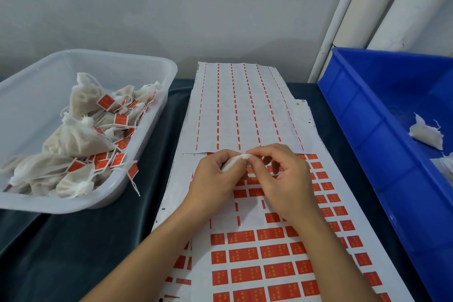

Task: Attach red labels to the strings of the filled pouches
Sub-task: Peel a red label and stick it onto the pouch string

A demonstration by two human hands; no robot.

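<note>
Hands meet over the label sheet (269, 265). Left hand (215, 179) grips a white pouch (231, 163); right hand (282, 179) pinches its gathered top. Labelled pouches (81, 140) fill the clear tub (137, 61).

head-worn view, angled down, close over table (73, 240)

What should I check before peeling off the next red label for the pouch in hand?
1. Pouch held in left hand: ok.
2. Right hand fingers pinching the pouch's top end: ok.
3. String pulled free: cannot tell, hidden by fingers.
4. Red labels left on near label sheet: ok.
5. Room in clear tub for the finished pouch: ok.
6. Unlabelled pouches left in blue bin: ok, a few visible.
</note>
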